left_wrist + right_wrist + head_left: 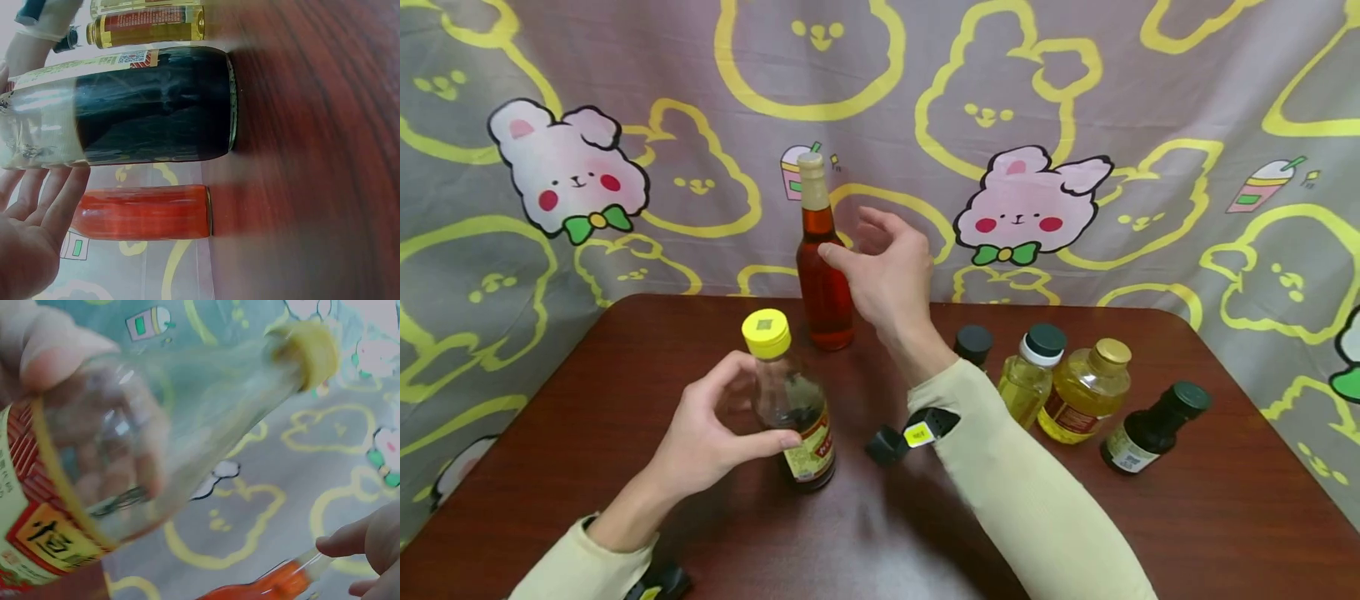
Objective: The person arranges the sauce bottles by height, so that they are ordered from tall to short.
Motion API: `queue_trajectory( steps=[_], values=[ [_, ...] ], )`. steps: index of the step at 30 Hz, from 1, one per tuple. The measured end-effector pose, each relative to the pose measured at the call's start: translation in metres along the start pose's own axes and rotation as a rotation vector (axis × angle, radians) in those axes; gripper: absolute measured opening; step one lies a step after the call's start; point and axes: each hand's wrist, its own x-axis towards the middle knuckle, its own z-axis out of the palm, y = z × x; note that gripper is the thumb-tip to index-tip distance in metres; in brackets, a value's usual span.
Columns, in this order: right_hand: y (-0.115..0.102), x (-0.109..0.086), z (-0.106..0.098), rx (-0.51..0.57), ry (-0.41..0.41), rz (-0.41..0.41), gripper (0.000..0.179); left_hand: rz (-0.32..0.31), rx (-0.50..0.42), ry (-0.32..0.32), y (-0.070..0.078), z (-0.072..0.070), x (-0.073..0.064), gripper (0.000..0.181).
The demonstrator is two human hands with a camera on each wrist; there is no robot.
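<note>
My left hand (703,429) grips a glass bottle of dark sauce (786,392), thumb across its label and fingers round the far side. This bottle has a yellow cap and is part full, with clear glass above the dark liquid. Behind it stands a tall, slim bottle of red liquid (826,292) with a cream-wrapped neck. My right hand (891,271) is beside that tall bottle, its thumb tip overlapping the bottle's shoulder and its fingers spread apart from the glass. In the left wrist view, the red bottle (144,212) stands upright on the table beyond the sauce bottle (156,112).
Right of my right forearm stand a yellow oil bottle with a dark green cap (1026,383), a gold-capped oil bottle (1084,396) and a small dark bottle (1150,433). A black cap (973,343) shows partly behind the sleeve. A patterned curtain (865,75) hangs behind the brown table (572,400).
</note>
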Motion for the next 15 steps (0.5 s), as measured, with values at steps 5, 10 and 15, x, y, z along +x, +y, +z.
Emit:
queue_trajectory(
  steps=[5,10,15],
  values=[
    [-0.020,-0.007,-0.021,-0.038,-0.038,-0.021,0.058,-0.015,0.012,0.003,0.001,-0.001,-0.001,0.057],
    [-0.027,-0.010,-0.051,-0.070,-0.096,-0.026,0.060,-0.016,0.024,0.003,0.000,-0.001,0.000,0.057],
    [-0.030,-0.018,-0.087,-0.122,-0.126,-0.048,0.059,-0.017,0.025,-0.004,0.000,-0.001,0.000,0.058]
  ],
)
